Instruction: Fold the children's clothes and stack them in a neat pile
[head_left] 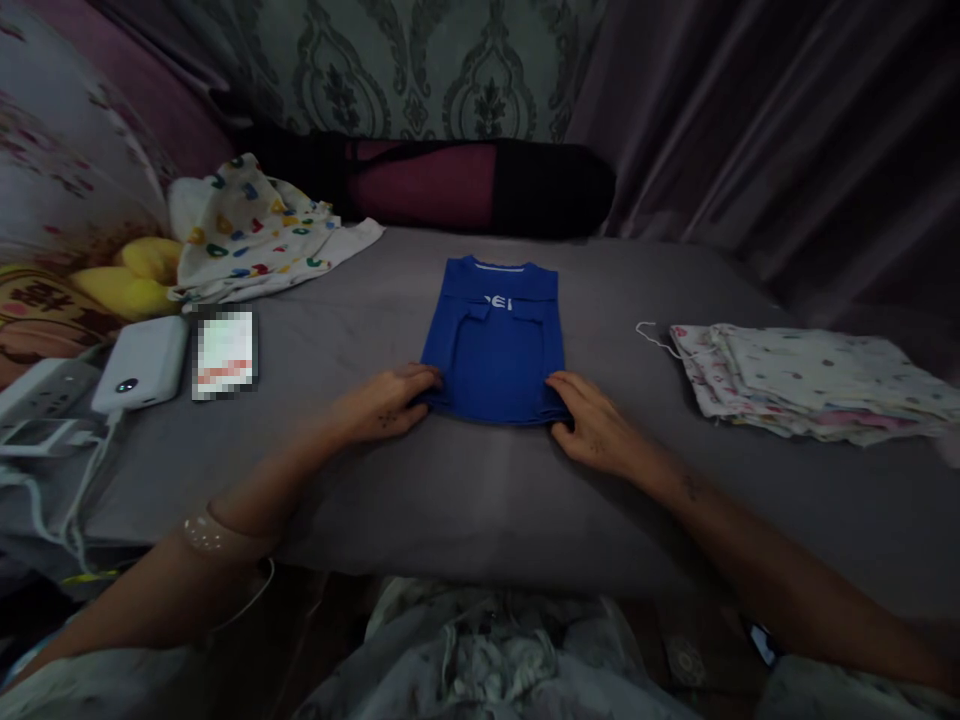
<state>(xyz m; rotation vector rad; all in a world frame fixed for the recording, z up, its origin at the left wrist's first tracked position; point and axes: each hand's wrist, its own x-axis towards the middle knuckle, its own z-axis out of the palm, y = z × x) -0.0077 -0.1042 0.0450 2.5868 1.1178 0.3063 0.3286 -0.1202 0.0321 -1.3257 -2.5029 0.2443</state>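
A blue shirt (499, 345) with white lettering on its chest lies on the grey bed sheet (480, 490), its sides and sleeves folded in over the middle. The collar points away from me and the hem lies nearest. At the near left corner, my left hand (394, 400) pinches the hem between thumb and fingers. My right hand (592, 420) grips the near right corner in the same way. The fabric between both hands lies mostly flat.
Folded patterned cloths (817, 380) are stacked at the right. On the left lie a crumpled printed cloth (255, 235), a white power bank (142, 365), a power strip (49, 385) with cables and a yellow plush toy (135, 275). A long black-and-maroon bag (427, 185) lies along the back.
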